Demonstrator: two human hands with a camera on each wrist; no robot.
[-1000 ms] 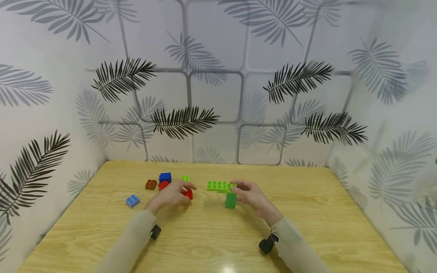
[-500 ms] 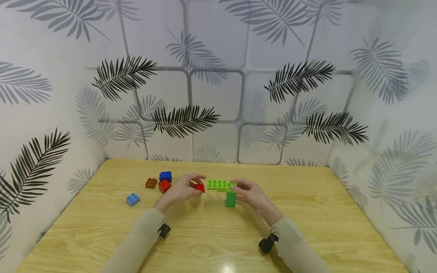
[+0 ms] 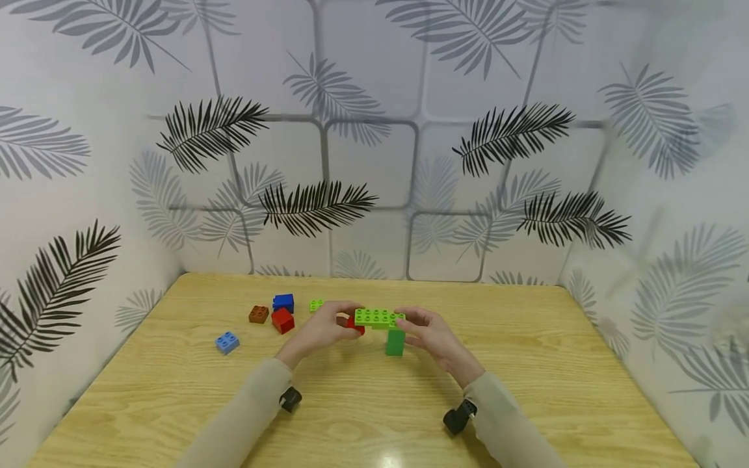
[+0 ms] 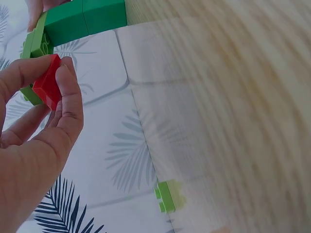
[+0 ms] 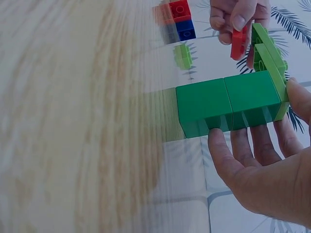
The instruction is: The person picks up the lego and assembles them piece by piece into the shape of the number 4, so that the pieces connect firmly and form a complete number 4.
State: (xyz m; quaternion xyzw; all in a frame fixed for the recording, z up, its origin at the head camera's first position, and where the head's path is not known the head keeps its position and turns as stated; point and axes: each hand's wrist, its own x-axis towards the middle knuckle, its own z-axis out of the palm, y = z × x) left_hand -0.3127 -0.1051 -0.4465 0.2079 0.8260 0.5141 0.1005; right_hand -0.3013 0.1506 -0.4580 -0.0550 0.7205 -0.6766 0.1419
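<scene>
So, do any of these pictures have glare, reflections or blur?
Head view: a small glare spot on the table near the bottom edge; left wrist: a light green brick mirrored in the table, whose grain looks blurred; right wrist: dark green bricks reflected faintly there too.

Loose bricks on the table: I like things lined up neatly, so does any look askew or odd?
Yes. The dark blue brick lies on its side, its studs pointing left in the head view, while the brown brick and light blue brick sit studs up. The nearby red brick shows none on top.
</scene>
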